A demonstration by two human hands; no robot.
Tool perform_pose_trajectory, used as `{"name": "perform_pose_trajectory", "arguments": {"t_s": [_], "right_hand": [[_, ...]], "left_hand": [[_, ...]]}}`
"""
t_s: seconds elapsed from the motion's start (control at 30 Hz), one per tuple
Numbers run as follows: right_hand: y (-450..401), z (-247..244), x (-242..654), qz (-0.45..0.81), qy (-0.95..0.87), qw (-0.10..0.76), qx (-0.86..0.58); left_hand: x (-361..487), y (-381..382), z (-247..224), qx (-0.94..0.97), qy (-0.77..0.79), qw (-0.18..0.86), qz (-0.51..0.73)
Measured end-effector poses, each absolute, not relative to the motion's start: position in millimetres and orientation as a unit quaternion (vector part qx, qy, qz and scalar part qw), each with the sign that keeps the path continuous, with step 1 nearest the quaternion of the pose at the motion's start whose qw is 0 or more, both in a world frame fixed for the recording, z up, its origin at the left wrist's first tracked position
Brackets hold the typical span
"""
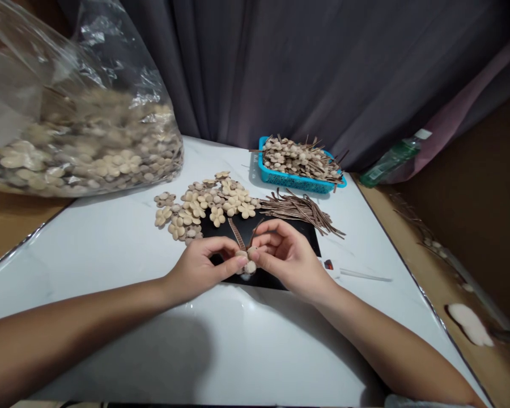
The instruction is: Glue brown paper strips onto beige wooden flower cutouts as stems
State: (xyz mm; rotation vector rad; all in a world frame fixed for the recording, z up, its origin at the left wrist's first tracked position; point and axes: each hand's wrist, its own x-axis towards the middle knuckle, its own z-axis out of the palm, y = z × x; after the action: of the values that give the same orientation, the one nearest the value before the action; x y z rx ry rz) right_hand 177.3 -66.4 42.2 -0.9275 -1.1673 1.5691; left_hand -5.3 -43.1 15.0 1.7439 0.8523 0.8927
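My left hand (212, 260) and my right hand (283, 255) meet over a black mat (259, 277), both closed on one beige fabric flower (250, 267). A brown ribbon strip (237, 232) rises from the flower between my hands, and its other end stands up beside my right fingers. Just beyond my left hand lies a heap of loose cream and grey-beige flowers (216, 215), partly on the mat. To its right, behind my right hand, is a bundle of brown ribbon strips (304, 209).
A blue basket (297, 182) at the back holds flowers with strips. A large clear plastic bag (123, 136) of flowers fills the left side. A green bottle (393, 158) lies beyond the table's right edge. On the white table (153, 340), a thin clear stick (365, 276) lies at right.
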Motion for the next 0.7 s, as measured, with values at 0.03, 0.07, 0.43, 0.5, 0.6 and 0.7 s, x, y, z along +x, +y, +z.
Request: {"name": "perform_pose_trajectory", "arguments": {"t_s": [0.03, 0.07, 0.43, 0.5, 0.6, 0.7], "right_hand": [[-65.9, 41.3, 177.6, 0.641, -0.475, 0.466, -0.382], [-65.5, 40.6, 177.8, 0.642, -0.474, 0.464, -0.384], [-65.8, 39.1, 178.2, 0.642, -0.472, 0.455, -0.398], [-67.1, 38.5, 178.7, 0.64, -0.475, 0.454, -0.398], [-68.1, 36.6, 179.9, 0.631, -0.479, 0.458, -0.402], [-67.0, 35.6, 180.8, 0.625, -0.481, 0.463, -0.405]], "left_hand": [[-5.2, -43.3, 15.5, 0.722, 0.353, 0.466, 0.369], [-5.1, -43.6, 16.1, 0.726, 0.357, 0.454, 0.372], [-2.4, -46.6, 14.9, 0.72, 0.369, 0.461, 0.365], [-2.6, -46.5, 13.4, 0.715, 0.365, 0.471, 0.365], [-2.2, -45.2, 12.4, 0.692, 0.362, 0.5, 0.375], [-0.9, -43.1, 12.6, 0.66, 0.353, 0.541, 0.383]]}}
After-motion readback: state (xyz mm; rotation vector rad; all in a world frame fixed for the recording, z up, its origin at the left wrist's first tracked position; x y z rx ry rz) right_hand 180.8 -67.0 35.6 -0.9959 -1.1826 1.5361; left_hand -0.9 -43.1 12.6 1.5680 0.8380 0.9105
